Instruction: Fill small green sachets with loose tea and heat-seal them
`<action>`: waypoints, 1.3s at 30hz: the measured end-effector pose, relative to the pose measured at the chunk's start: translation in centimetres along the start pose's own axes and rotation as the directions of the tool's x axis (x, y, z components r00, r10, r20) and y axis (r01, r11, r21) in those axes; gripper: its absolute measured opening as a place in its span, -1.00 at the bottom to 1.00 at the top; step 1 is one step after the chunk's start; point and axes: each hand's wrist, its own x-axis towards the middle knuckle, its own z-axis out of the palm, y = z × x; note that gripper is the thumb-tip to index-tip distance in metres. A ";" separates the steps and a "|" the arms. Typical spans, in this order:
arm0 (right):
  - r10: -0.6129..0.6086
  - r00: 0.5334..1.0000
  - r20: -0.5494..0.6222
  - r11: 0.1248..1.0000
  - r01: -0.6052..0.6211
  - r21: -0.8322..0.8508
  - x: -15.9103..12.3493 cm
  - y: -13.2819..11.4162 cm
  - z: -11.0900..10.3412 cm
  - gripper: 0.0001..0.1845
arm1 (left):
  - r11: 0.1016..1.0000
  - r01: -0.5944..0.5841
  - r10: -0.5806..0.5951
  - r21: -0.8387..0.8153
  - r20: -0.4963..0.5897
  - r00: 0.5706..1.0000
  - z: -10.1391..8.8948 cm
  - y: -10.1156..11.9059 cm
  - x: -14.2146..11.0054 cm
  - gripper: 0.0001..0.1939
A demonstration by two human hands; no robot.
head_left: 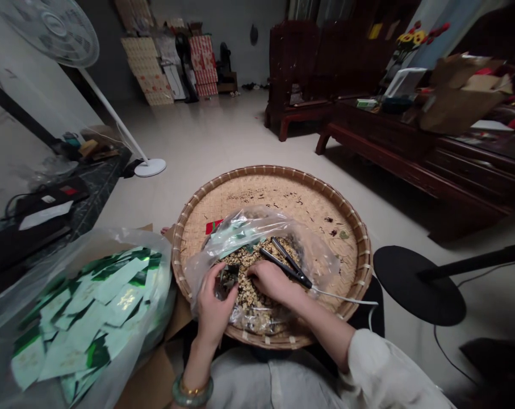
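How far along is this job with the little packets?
Looks done: lots of green-and-white packets piled in the big bag at the left. In hand: the left hand holds a dark packet; the right hand touches black corded tongs. Left: plenty of grainy mix in the clear bag on the woven tray.

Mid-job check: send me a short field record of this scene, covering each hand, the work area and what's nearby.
left hand: left hand holds a small dark foil packet
right hand: right hand sits inside the opening of a clear plastic bag, beside black corded tongs
bag contents: granular mix, pale and brown
work surface: round woven bamboo tray, under the bag
nearby: green-and-white packets in a second clear bag, left of the tray
background: white standing fan
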 end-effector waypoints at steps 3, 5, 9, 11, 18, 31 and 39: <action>0.033 0.997 -0.065 0.997 -0.028 0.077 -0.6 0.8 -0.5 -0.75 | 1.000 -0.002 0.002 -0.011 0.010 1.000 0.2 0.0 0.0 -0.58; 0.074 0.987 -0.143 0.980 -0.045 0.196 -1.2 1.5 -0.9 -0.78 | 1.000 -0.001 0.002 -0.016 0.022 1.000 0.3 0.0 0.0 -0.58; 0.193 0.941 -0.279 0.878 -0.038 0.477 -2.2 2.4 -1.6 -0.84 | 1.000 -0.003 0.004 -0.010 0.031 0.999 0.5 0.2 -0.1 -0.57; 0.253 0.912 -0.323 0.774 0.010 0.633 -2.8 2.2 -2.1 -0.85 | 1.000 -0.017 0.017 -0.003 0.040 0.999 0.6 0.4 -0.1 -0.57; 0.243 0.883 -0.400 0.481 0.249 0.841 -4.1 -2.8 -4.6 -0.79 | 0.998 -0.069 0.069 -0.010 0.052 0.996 1.5 1.2 -0.2 -0.54; 0.127 0.930 -0.346 0.660 0.181 0.729 -4.8 -2.2 -2.1 -0.39 | 0.996 -0.057 0.061 -0.065 0.052 0.997 1.9 1.1 -0.6 -0.49; 0.119 0.866 -0.486 0.729 0.256 0.634 -4.2 -2.9 -1.7 -0.82 | 0.997 -0.074 0.075 -0.031 0.047 0.996 1.9 1.3 -0.6 -0.56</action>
